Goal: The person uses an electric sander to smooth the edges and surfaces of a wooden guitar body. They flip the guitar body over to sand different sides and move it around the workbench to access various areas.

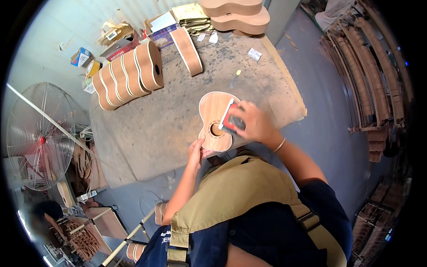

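A small wooden ukulele body (pixel 215 107) with a pale edge and a round sound hole lies at the table's near edge. My left hand (pixel 195 152) is closed round its lower left rim. In my right hand (pixel 255 121) is a red and black sanding block (pixel 227 116) with a white face, held against or just over the upper right of the top, near the sound hole. Motion blurs this hand a little, and its fingers partly hide the block. Beyond the body lies a yellow-and-dark knife-like tool (pixel 235 78).
On the worktable (pixel 164 120), a row of ukulele bodies (pixel 126 75) stands at left, with a single body (pixel 187 51) behind. Larger guitar bodies (pixel 240 18) are stacked at the back. A big fan (pixel 42 138) stands left; a rack of wooden parts (pixel 360 66) is at right.
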Demonstrator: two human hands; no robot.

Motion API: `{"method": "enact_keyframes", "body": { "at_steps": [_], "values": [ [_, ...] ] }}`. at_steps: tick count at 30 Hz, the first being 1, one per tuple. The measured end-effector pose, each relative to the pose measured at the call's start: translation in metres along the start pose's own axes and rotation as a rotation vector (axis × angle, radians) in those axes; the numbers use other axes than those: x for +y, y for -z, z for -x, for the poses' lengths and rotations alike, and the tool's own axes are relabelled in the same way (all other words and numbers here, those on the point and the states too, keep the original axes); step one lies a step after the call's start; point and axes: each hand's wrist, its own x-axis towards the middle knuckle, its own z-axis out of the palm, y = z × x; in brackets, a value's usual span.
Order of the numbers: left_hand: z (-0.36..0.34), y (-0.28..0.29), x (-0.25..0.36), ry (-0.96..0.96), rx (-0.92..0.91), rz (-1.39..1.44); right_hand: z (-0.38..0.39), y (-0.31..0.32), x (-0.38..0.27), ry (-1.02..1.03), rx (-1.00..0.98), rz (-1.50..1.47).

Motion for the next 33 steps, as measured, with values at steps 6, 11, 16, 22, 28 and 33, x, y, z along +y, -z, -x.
{"method": "enact_keyframes", "body": {
  "at_steps": [6,11,16,22,28,33],
  "values": [
    [-0.003,-0.001,0.001,0.002,0.018,-0.029,0.007,-0.01,-0.01,0.045,-0.052,-0.016],
    [0.0,-0.006,0.004,-0.011,0.018,-0.003,0.004,-0.005,-0.011,-0.027,0.035,-0.015],
    [0.003,-0.009,0.008,-0.01,0.025,0.0,0.055,-0.015,-0.057,-0.016,-0.191,-0.066],
    [-0.002,-0.004,0.002,-0.005,-0.004,0.002,0.046,-0.021,-0.064,-0.07,-0.112,-0.047],
    [-0.005,0.016,-0.007,-0.022,-0.155,0.102,0.042,-0.039,-0.081,-0.09,-0.108,-0.022],
    [0.001,0.024,-0.011,-0.009,-0.199,0.314,0.005,-0.059,-0.099,0.044,-0.102,-0.059]
  ]
}}
